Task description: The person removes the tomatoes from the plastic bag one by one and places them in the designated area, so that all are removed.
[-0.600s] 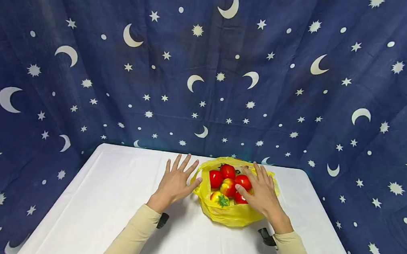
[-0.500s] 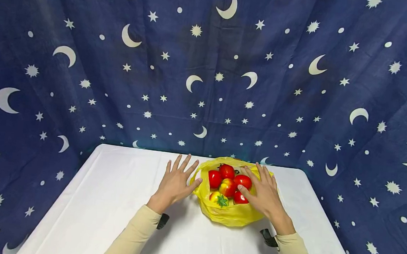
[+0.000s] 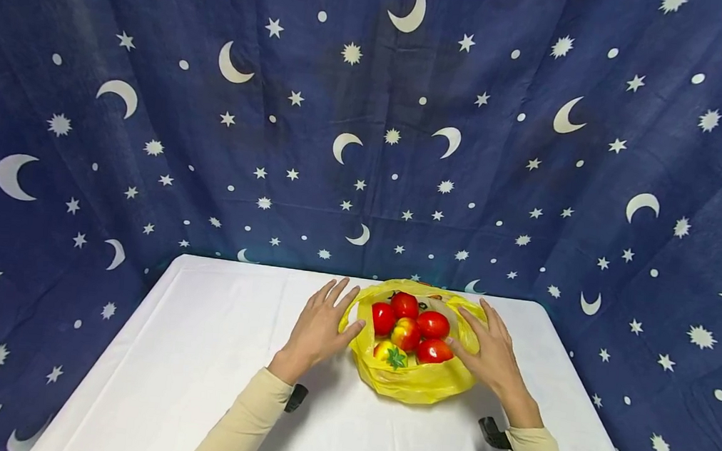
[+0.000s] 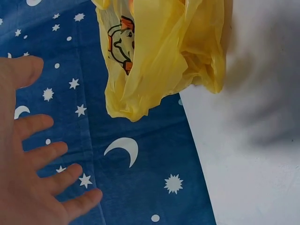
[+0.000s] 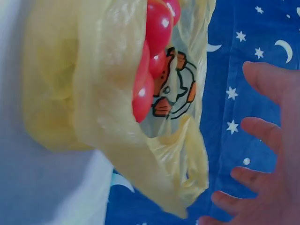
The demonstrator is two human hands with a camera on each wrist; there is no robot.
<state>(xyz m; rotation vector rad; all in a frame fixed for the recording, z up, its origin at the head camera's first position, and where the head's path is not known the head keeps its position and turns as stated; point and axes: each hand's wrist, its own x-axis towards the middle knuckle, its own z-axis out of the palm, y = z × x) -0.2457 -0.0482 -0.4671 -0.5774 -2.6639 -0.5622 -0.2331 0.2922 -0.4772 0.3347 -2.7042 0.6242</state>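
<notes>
A yellow plastic bag (image 3: 413,388) stands with its mouth spread wide towards the back of the table. Inside lie several shiny red tomatoes (image 3: 433,325), a red-and-yellow fruit (image 3: 406,334) and a yellow one with a green leafy top (image 3: 391,354). By the bag's left rim is my left hand (image 3: 318,326), fingers spread and holding nothing; the left wrist view shows it apart from the plastic. My right hand (image 3: 493,353) hovers at the right rim, fingers loosely bent. Its own wrist view shows a gap between it and the bag, which bears a printed cartoon (image 5: 176,86).
A white cloth covers the table (image 3: 209,341). Close behind its far edge hangs a dark blue curtain (image 3: 311,207) patterned with moons and stars, which also runs along both sides. A black strap mount (image 3: 494,433) sits under the right wrist.
My right hand has shifted right, off the fruit to the bag's rim, uncovering the lower right tomato. The left hand has moved slightly right. The bag stays in place.
</notes>
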